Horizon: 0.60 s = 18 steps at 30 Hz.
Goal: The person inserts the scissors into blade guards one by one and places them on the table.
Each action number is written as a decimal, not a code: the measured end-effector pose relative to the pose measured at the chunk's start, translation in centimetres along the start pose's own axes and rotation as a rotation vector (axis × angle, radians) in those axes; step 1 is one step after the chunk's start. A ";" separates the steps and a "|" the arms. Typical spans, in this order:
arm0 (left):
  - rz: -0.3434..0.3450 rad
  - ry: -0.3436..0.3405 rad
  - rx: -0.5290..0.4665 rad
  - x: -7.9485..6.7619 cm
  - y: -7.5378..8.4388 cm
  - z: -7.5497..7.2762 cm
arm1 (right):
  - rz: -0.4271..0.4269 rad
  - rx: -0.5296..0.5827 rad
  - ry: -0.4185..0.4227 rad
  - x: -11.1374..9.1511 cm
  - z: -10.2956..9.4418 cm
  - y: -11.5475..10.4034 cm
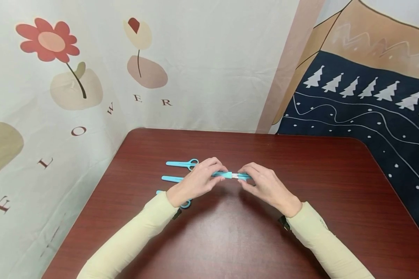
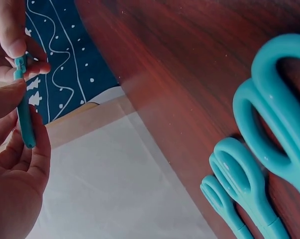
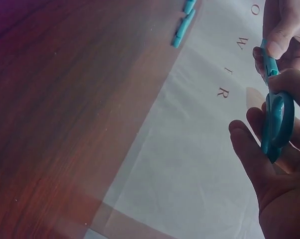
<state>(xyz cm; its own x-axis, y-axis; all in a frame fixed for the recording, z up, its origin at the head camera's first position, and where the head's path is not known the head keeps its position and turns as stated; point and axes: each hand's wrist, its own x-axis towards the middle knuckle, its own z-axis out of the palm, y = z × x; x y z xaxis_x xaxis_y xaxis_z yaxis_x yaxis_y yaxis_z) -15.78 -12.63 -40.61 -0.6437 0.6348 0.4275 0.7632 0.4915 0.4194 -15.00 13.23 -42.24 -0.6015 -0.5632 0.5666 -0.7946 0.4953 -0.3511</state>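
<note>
Above the table, my left hand pinches the blue blade cover of a pair of scissors between thumb and fingers. My right hand grips the same scissors by their blue handles. A short stretch of silvery blade shows between the cover and the handles in the head view; the rest of the blades is inside the cover. Left of the hands, three more blue scissors lie on the table: the far scissors, the middle scissors and the near scissors. My left hand and forearm partly hide them.
The dark red-brown table has rounded far corners. Behind it and on the left hangs a pale curtain with flower prints and letters. A dark blue cloth with white trees hangs at the right.
</note>
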 end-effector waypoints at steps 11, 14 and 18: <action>0.023 0.016 0.041 -0.3 0.3 0.5 | -0.035 -0.007 0.021 -0.3 0.3 0.1; 0.043 0.033 0.061 -0.4 0.3 0.7 | -0.039 -0.013 0.021 -0.4 0.3 0.1; 0.066 0.043 0.097 -0.5 0.3 0.8 | -0.039 -0.012 0.018 -0.4 0.4 0.1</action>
<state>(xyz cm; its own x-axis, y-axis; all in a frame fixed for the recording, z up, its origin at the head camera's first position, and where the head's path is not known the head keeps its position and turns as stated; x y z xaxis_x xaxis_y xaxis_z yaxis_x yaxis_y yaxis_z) -15.17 -12.32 -41.33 -0.5918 0.6429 0.4863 0.8048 0.5057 0.3108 -14.84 13.28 -42.78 -0.5683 -0.5703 0.5932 -0.8163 0.4810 -0.3198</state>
